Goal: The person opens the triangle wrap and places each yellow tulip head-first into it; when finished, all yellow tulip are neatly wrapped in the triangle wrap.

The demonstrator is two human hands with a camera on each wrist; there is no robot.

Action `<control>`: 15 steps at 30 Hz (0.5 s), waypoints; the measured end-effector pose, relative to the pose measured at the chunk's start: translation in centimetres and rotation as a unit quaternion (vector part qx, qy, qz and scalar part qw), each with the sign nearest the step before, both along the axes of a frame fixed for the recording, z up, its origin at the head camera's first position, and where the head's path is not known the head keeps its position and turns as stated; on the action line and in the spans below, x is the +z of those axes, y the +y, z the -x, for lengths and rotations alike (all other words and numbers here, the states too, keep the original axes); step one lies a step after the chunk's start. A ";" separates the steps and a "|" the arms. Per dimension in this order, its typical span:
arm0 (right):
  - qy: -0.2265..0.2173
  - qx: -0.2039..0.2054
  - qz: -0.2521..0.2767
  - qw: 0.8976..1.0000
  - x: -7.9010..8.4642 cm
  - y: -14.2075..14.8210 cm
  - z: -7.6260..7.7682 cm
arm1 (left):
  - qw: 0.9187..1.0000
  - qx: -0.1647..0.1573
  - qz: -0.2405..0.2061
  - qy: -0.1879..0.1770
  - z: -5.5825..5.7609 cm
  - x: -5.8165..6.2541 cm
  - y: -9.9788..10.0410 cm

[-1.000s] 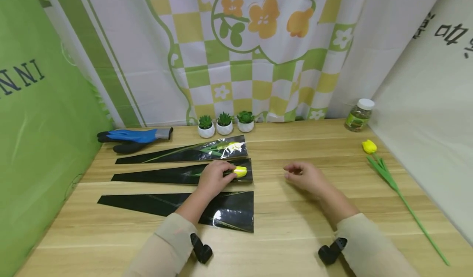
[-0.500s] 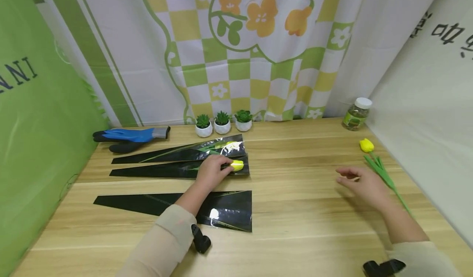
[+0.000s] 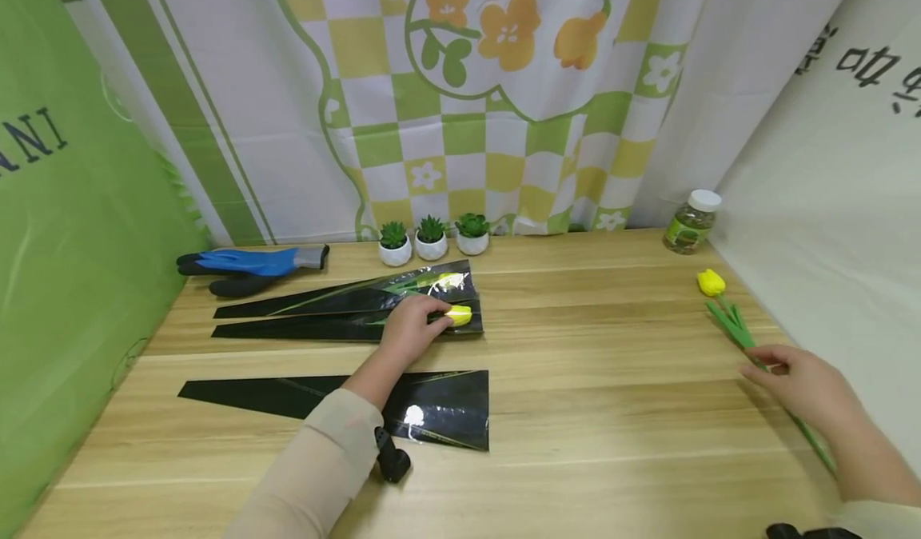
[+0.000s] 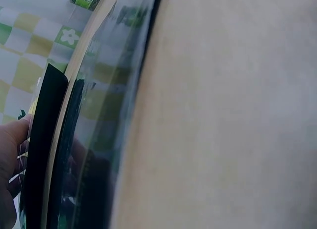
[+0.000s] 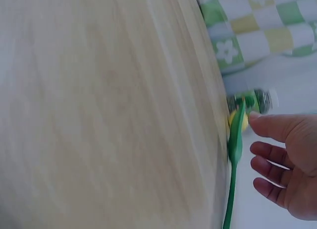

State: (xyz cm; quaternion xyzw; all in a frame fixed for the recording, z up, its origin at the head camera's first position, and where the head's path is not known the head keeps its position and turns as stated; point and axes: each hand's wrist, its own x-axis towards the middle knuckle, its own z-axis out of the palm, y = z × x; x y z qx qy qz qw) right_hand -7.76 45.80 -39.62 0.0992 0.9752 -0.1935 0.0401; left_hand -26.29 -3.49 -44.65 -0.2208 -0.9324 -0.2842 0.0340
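Observation:
In the head view, my left hand (image 3: pixel 412 333) grips a yellow tulip (image 3: pixel 460 315) in a narrow black sleeve (image 3: pixel 309 325), near the bloom. In the left wrist view, fingers lie against that black sleeve (image 4: pixel 42 144). Just behind lies another black sleeve (image 3: pixel 338 294) with a tulip inside, under glossy film. A third black sleeve (image 3: pixel 446 403) lies flat in front, no bloom visible in it. At the right, my right hand (image 3: pixel 809 387) hovers at the stem of a loose yellow tulip (image 3: pixel 732 325). In the right wrist view, its fingers are parted, beside the tulip's green leaf (image 5: pixel 236 144).
Small potted succulents (image 3: pixel 431 239) line the back of the wooden table (image 3: pixel 576 443). Blue-and-black gloves (image 3: pixel 252 263) lie at the back left. A jar with a white lid (image 3: pixel 691 221) stands at the back right. Cloth hangs along the back and sides.
My right hand has moved right, from the middle of the table to the loose tulip. My left hand has shifted the middle sleeve and its tulip back, up against the rear sleeve.

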 end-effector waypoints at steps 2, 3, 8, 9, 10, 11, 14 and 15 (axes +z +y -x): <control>-0.013 -0.005 -0.010 1.000 -0.1 0.8 -0.4 | 1.000 0.001 0.000 -0.001 0.0 0.1 0.0; -0.020 -0.010 -0.014 1.000 -0.2 1.2 -0.6 | 1.000 0.001 0.000 -0.001 0.1 0.1 0.0; -0.057 -0.019 -0.016 0.998 -0.9 2.5 -1.3 | 1.000 0.003 0.004 -0.007 0.2 0.1 0.1; -0.061 -0.019 -0.016 0.998 -1.0 2.6 -1.4 | 1.000 0.003 0.005 -0.008 0.2 0.1 0.1; -0.063 -0.016 -0.017 0.998 -1.1 2.7 -1.5 | 1.000 0.003 0.006 -0.008 0.2 0.1 0.1; -0.065 -0.015 -0.017 0.998 -1.3 2.8 -1.5 | 1.000 0.003 0.007 -0.008 0.2 0.1 0.1; -0.068 -0.011 -0.017 0.997 -1.4 2.9 -1.5 | 1.000 0.000 0.006 -0.007 0.2 0.1 0.0; -0.067 -0.010 -0.018 0.998 -1.5 2.9 -1.5 | 1.000 -0.002 0.005 -0.006 0.2 0.1 0.0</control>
